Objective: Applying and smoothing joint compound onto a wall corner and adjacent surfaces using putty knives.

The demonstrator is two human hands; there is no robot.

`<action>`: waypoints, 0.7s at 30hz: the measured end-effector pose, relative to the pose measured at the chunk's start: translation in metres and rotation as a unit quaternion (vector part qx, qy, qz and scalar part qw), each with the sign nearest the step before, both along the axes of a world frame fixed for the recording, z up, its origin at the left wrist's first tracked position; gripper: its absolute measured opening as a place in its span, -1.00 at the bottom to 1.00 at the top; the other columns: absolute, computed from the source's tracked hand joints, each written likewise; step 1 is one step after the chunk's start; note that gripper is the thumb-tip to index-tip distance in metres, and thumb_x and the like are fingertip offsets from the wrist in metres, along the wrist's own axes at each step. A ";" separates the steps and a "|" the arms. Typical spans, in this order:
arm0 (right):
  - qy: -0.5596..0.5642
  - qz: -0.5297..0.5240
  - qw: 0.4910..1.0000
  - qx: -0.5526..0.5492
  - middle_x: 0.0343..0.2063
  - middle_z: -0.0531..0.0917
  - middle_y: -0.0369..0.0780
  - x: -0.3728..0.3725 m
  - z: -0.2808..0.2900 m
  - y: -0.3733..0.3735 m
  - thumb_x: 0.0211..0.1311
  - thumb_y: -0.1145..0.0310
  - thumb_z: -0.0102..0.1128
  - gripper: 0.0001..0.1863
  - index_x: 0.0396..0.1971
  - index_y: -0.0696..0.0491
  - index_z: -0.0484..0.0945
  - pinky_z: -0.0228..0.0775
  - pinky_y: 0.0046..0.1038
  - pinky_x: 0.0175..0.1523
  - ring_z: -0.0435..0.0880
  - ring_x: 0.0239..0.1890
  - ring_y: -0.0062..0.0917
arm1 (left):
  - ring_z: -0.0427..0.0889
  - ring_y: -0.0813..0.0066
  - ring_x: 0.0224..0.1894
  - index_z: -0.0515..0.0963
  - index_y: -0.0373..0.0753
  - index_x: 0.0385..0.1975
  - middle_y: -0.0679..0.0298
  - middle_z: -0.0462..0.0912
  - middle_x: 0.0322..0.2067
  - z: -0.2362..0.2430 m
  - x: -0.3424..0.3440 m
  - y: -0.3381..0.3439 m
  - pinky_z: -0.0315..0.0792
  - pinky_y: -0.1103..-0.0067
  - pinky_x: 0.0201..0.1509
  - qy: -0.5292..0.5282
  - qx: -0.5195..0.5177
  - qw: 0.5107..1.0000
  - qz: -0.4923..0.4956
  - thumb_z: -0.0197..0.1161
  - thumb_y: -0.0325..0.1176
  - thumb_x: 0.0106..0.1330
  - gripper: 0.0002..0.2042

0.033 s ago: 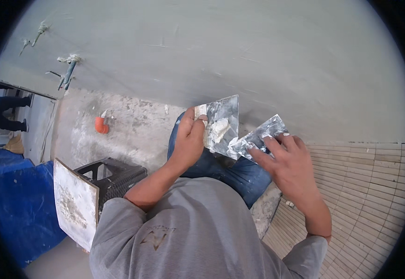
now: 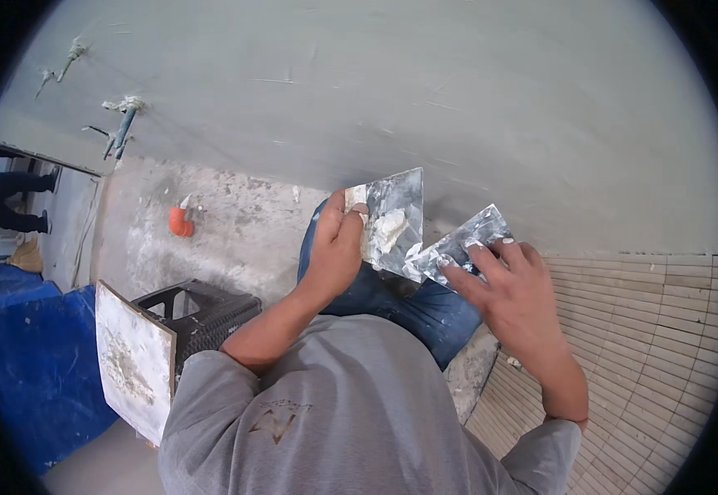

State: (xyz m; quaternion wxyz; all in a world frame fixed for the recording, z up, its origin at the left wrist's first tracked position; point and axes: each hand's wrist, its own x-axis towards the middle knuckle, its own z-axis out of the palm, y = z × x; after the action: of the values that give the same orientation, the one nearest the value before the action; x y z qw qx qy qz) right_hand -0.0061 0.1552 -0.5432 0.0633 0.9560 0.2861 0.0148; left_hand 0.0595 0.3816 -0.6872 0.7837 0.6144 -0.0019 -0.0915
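My left hand grips a wide metal putty blade by its pale edge, with a lump of white putty on its face. In my right hand is a second smeared metal blade, fingertips pressed on its face and dotted with white. The two blades meet, or nearly meet, at a lower corner, where more putty sits. Both are above my jeans, in front of a smooth grey wall.
Pipe stubs protrude from the wall. An orange pipe elbow lies on the dusty floor. A dark plastic crate, a stained board and a blue sheet are left. Another person's legs show far left. Narrow tiles lie right.
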 end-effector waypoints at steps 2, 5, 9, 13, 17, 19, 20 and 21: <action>0.015 -0.002 1.000 -0.017 -0.08 0.60 -0.29 -0.005 0.000 -0.003 0.07 0.36 0.23 -0.63 -0.07 -0.21 0.69 0.49 -0.25 0.02 0.54 -0.03 -0.41 | 0.50 0.38 -0.01 0.43 -0.43 0.07 0.08 0.56 -0.08 0.000 -0.001 0.001 0.35 0.51 0.12 0.006 0.073 0.997 0.012 -0.05 -0.40 0.45 -0.69; 0.091 -0.043 0.992 0.074 -0.07 0.63 -0.29 -0.005 0.005 -0.017 0.03 0.47 0.25 -0.58 -0.06 -0.19 0.70 0.49 -0.26 0.03 0.56 -0.01 -0.36 | 0.56 0.41 -0.10 0.46 -0.33 0.04 0.18 0.58 -0.15 0.005 -0.002 0.000 0.44 0.49 0.04 -0.039 0.067 0.994 0.072 0.03 -0.46 0.37 -0.73; 0.142 -0.090 0.880 0.444 -0.04 0.67 -0.22 -0.029 -0.015 -0.087 0.01 0.55 0.26 -0.58 -0.05 -0.01 0.69 0.47 -0.29 0.08 0.59 0.03 -0.26 | 0.35 -0.28 0.27 0.44 -0.43 0.12 -0.21 0.42 0.18 -0.024 0.001 0.016 0.18 0.06 0.37 -0.370 0.464 0.804 0.048 0.33 -0.44 0.15 -0.50; 0.145 -0.206 0.552 0.794 -0.08 0.68 -0.16 -0.069 -0.078 -0.140 0.26 0.41 0.25 -0.63 0.04 0.19 0.56 0.49 -0.29 0.09 0.64 -0.02 -0.35 | 0.41 -0.18 0.22 0.45 -0.40 0.10 -0.17 0.42 0.19 -0.018 -0.010 0.024 0.27 0.20 0.31 -0.316 0.429 0.846 0.017 0.33 -0.48 0.16 -0.53; -0.063 -0.262 0.389 0.881 -0.17 0.68 -0.20 -0.086 -0.085 -0.167 0.35 0.33 0.22 -0.56 0.16 0.17 0.42 0.62 -0.31 -0.07 0.69 -0.12 -0.43 | 0.46 -0.14 0.14 0.43 -0.45 0.06 -0.13 0.45 0.13 -0.023 -0.005 0.024 0.32 0.25 0.24 -0.344 0.423 0.839 0.004 0.30 -0.54 0.16 -0.56; -0.093 -0.314 0.424 0.844 -0.16 0.67 -0.19 -0.089 -0.084 -0.189 0.36 0.34 0.19 -0.61 0.11 0.18 0.43 0.64 -0.33 -0.16 0.70 -0.17 -0.44 | 0.47 -0.14 0.12 0.43 -0.45 0.06 -0.12 0.45 0.12 -0.018 -0.001 0.018 0.33 0.28 0.23 -0.307 0.364 0.879 -0.026 0.30 -0.55 0.15 -0.57; -0.108 -0.363 0.452 0.807 -0.15 0.66 -0.18 -0.090 -0.083 -0.199 0.37 0.35 0.16 -0.66 0.06 0.19 0.45 0.67 -0.35 -0.26 0.71 -0.22 -0.45 | 0.47 -0.13 0.11 0.42 -0.46 0.05 -0.12 0.45 0.10 -0.015 0.000 0.016 0.34 0.30 0.22 -0.261 0.316 0.911 -0.050 0.29 -0.56 0.15 -0.57; -0.141 -0.383 0.468 0.784 -0.20 0.65 -0.20 -0.085 -0.077 -0.200 0.39 0.38 0.08 -0.73 0.00 0.17 0.46 0.64 -0.42 -0.42 0.70 -0.31 -0.49 | 0.48 -0.11 0.09 0.41 -0.45 0.06 -0.13 0.45 0.10 -0.018 -0.001 0.015 0.35 0.34 0.20 -0.328 0.377 0.866 -0.039 0.28 -0.56 0.17 -0.58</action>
State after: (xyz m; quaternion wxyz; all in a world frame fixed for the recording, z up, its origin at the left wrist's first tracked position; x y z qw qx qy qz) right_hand -0.0912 -0.0447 -0.6204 -0.6739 0.6042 -0.2526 0.3422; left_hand 0.0584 0.3971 -0.7048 0.4426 0.8570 -0.2480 0.0909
